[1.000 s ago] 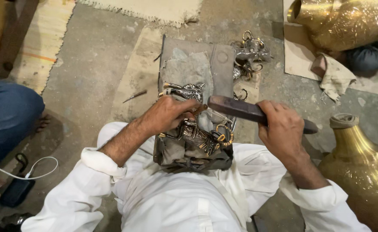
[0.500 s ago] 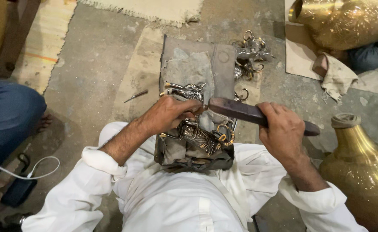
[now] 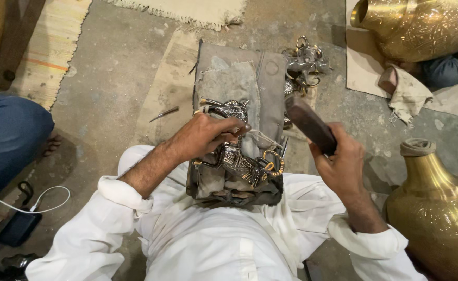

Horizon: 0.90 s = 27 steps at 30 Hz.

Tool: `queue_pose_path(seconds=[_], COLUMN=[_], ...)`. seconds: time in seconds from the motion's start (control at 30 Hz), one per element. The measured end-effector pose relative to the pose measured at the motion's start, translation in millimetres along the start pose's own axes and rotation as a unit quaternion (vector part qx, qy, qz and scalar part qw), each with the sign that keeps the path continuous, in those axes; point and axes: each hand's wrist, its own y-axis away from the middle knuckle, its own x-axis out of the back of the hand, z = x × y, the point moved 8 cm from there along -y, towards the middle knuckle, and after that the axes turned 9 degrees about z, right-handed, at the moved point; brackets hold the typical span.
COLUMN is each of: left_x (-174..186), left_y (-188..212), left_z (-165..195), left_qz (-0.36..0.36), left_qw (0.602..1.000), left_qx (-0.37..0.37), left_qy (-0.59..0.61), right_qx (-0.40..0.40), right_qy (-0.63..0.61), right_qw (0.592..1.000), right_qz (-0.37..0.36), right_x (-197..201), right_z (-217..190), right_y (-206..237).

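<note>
The left hand (image 3: pixel 205 136) pinches a thin punch, its grip closed, pressing down on the ornate metal figure (image 3: pixel 239 161) that lies on the grey padded block (image 3: pixel 265 83) across the lap. The right hand (image 3: pixel 338 161) is wrapped tight around a dark wooden mallet (image 3: pixel 307 120), raised just right of the figure, its long axis slanting up-left. More figures (image 3: pixel 304 60) lie beyond; brass vases (image 3: pixel 437 208) stand right.

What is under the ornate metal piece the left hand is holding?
The metal piece lies on a grey block with worn cloth; the left hand hides the part beneath it.
</note>
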Motion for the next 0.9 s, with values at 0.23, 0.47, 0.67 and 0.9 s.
queue_pose_path(seconds=[0.23,0.47,0.67,0.9], left_x=[-0.7,0.1,-1.3,-0.5], left_y=[-3.4,-3.9,-4.7,-3.8], left_z=[3.2,7.9,6.3,8.2], left_qz=[-0.014,-0.007,-0.022,-0.015], left_qw=[1.0,1.0,0.999,0.999], left_qx=[-0.009,-0.021,-0.025,-0.038], left_qy=[-0.007,-0.018,0.005,-0.006], right_qx=[0.098,0.111,0.038,-0.089], right_qy=[0.053,0.108,0.057,0.063], right_qw=[0.992,0.988,0.998,0.994], right_qz=[0.051,-0.019,0.012,-0.003], right_x=[11.6,4.5,12.3,11.0], right_z=[-23.1,-29.9,-21.8,-5.9], right_y=[-2.6,-9.5,-10.5,-8.4])
